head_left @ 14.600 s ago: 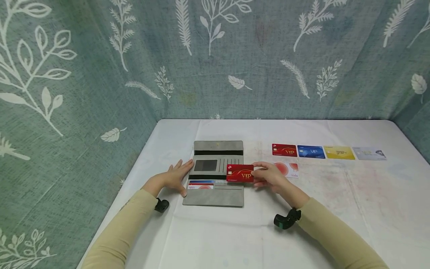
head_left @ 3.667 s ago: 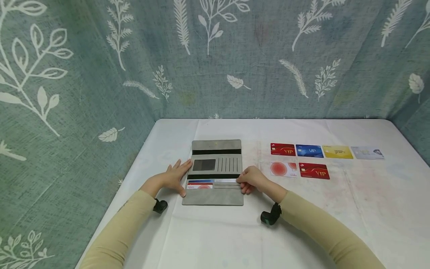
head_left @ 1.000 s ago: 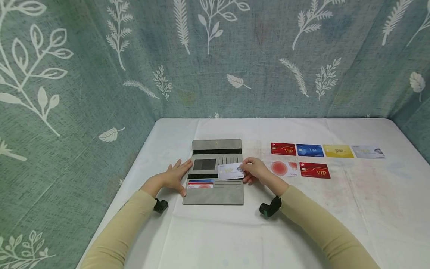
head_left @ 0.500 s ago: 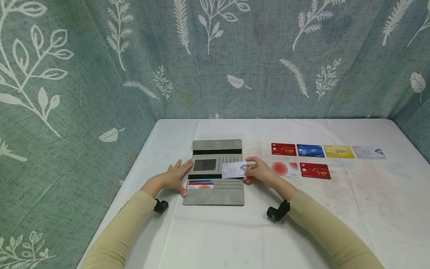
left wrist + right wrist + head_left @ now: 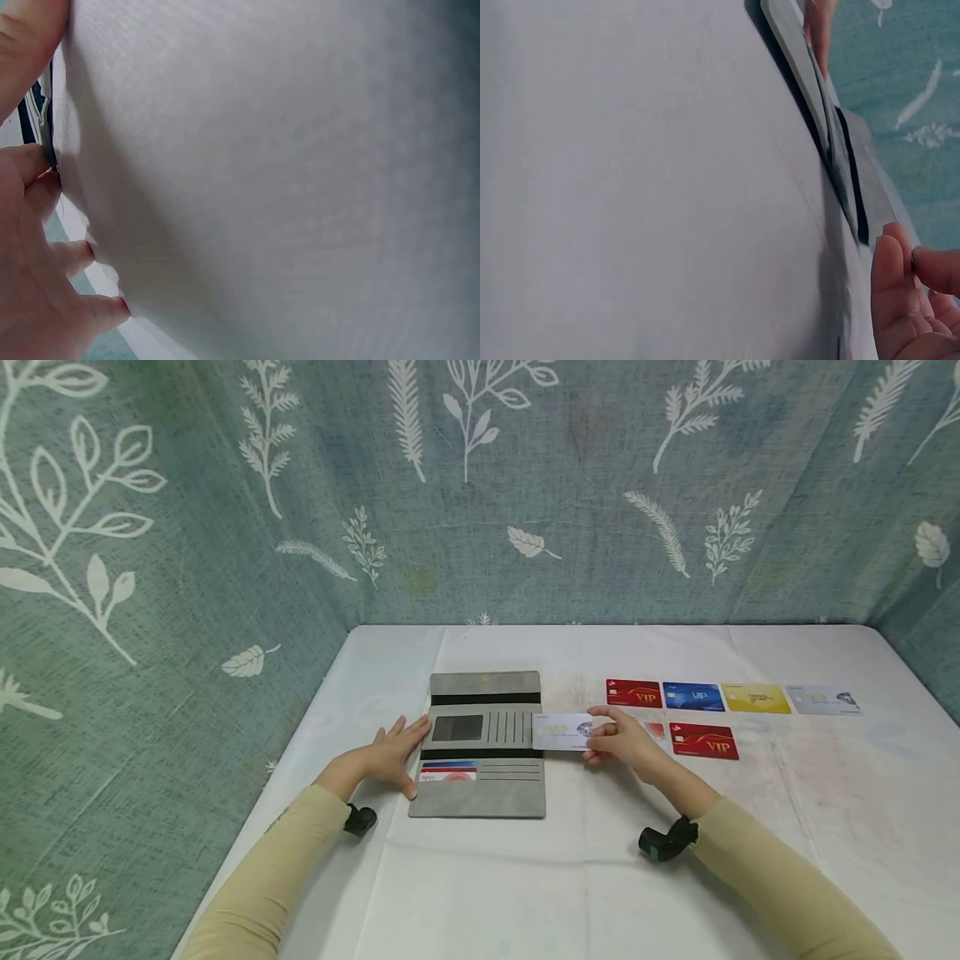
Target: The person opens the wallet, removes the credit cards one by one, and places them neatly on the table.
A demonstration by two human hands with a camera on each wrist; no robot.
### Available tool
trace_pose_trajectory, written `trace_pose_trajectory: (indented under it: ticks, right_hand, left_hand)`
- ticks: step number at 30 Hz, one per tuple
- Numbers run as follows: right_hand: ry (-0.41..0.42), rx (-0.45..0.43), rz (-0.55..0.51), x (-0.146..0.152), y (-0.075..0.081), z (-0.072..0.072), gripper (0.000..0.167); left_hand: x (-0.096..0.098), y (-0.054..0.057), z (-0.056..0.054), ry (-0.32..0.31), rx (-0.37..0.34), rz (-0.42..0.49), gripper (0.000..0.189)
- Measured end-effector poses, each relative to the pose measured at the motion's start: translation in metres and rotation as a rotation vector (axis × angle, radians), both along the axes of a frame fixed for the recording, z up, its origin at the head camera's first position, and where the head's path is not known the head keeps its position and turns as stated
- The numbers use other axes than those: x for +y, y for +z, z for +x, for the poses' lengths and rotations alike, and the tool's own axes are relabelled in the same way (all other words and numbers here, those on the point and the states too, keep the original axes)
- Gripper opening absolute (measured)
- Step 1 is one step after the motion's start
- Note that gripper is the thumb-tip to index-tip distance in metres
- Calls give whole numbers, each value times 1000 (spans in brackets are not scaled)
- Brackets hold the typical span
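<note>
Shifting right since a moment ago, the right hand [image 5: 621,742] pinches a card [image 5: 558,732], its left end now just over the right of the wallet [image 5: 480,799], white with gold lettering, while the left hand [image 5: 387,755], fingers spread, touches the wallet's left side.

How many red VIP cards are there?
2: back red card, leftmost in its row; front red card, beside the right hand. A red strip in the wallet may be another.

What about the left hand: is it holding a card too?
No, the left hand lies spread at the left edge of the gray wallet.
</note>
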State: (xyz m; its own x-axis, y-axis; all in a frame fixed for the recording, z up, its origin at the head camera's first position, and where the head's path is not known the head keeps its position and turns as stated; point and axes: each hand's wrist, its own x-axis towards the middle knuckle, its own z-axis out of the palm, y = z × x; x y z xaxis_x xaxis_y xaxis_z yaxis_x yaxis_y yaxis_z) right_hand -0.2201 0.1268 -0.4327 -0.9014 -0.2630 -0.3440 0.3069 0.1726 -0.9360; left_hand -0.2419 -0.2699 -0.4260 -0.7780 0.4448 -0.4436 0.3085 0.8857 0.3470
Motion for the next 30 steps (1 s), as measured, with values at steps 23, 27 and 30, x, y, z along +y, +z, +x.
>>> trace_pose_trajectory:
  ticks: [23,27,30]
  right_hand:
    - [-95,-18,54,96,17,18,65]
    - [-108,-1,40,112,21,20,65]
    - [-112,-12,32,124,22,22,66]
  left_hand:
    - [1,0,0,-9,15,2,128]
    - [1,2,1,-6,12,6,128]
    - [2,2,2,-4,11,5,128]
